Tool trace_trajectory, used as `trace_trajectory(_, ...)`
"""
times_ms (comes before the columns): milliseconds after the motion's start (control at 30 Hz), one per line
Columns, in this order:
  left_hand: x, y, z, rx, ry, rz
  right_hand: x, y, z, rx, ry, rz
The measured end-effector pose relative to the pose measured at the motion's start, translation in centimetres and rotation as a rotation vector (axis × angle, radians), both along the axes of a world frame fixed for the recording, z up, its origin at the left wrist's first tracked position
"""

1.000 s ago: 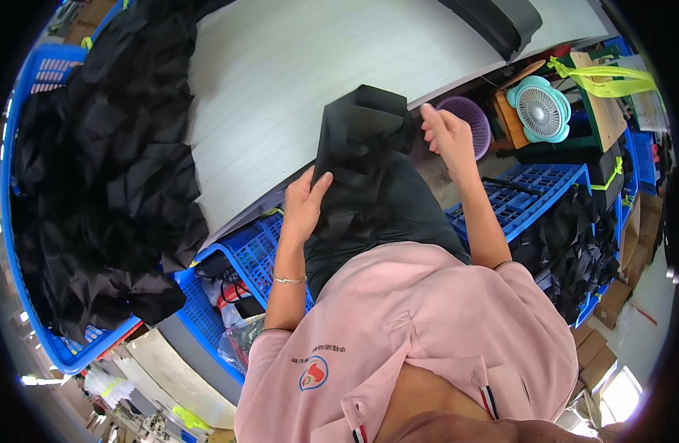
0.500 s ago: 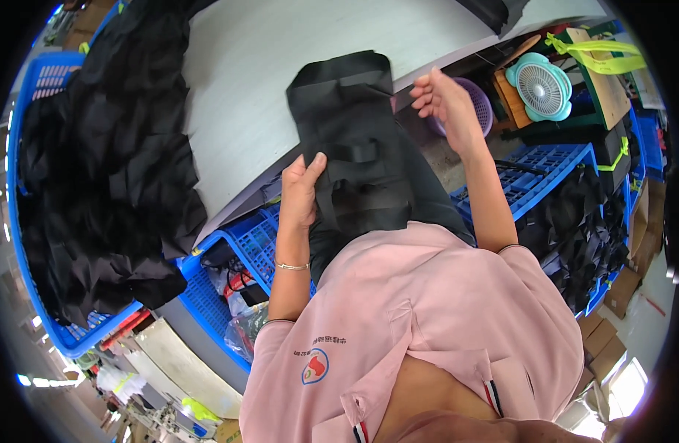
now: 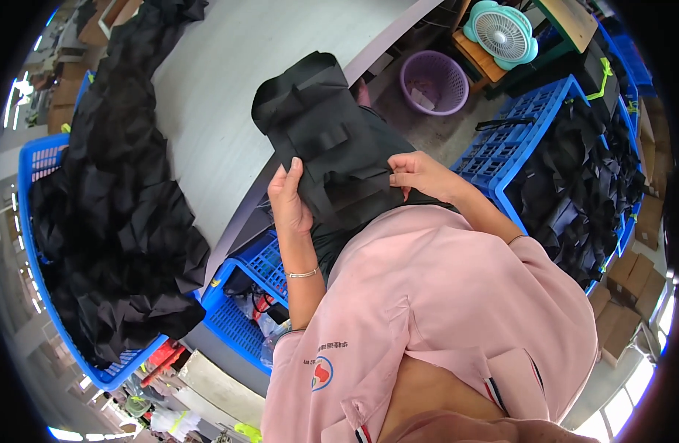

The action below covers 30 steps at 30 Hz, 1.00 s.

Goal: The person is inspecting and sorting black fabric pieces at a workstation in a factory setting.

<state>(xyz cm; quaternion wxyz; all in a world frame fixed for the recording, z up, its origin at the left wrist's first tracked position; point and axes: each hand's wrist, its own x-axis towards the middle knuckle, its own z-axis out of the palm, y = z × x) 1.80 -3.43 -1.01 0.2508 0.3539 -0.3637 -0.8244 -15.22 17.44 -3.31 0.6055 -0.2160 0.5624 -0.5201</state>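
A black fabric piece [image 3: 332, 136] with strap-like loops across it lies over my lap, its far end resting on the edge of the pale table [image 3: 214, 88]. My left hand [image 3: 290, 201] is closed on the piece's left edge, thumb on top. At the right edge, close to the lower loop, my right hand [image 3: 420, 176] pinches the fabric between thumb and fingers. Fingertips under the cloth are hidden.
Heaped black fabric [image 3: 114, 199] fills a blue basket [image 3: 29, 221] on the left. A blue crate [image 3: 502, 140] of black pieces stands right, beyond it a purple basket [image 3: 435, 81] and a turquoise fan [image 3: 500, 33]. Another blue basket [image 3: 236, 325] holds bagged items below the table.
My right hand has come down from the air near the purple basket to the fabric's right edge. My left hand keeps its hold. The whole view has shifted.
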Motion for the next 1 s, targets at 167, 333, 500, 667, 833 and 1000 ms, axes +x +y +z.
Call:
trace_trajectory(167,-0.3,2.4,1.0,-0.097,-0.027,-0.043,-0.3,0.5,0.9,-0.095,0.071,-0.247)
trace_trajectory(333,-0.6,5.3,2.1,-0.056,-0.070,-0.127,-1.2,-0.9,3.5,-0.296,0.068,-0.299)
trace_trajectory(500,-0.1,3.5,2.4,-0.043,0.100,-0.086,-0.9,-0.4,5.7,-0.307,0.114,-0.146)
trace_trajectory(667,-0.5,3.8,2.1,-0.009,0.037,-0.026,-0.7,-1.2,6.3,-0.225,-0.022,-0.240)
trace_trajectory(833,-1.2,4.3,1.7,-0.016,0.047,0.020,0.6,-1.4,5.9,-0.180,0.056,-0.343)
trace_trajectory(1000,-1.6,5.2,2.9,-0.183,0.121,-0.101,-0.1,-1.7,1.9,-0.186,0.693,-0.366)
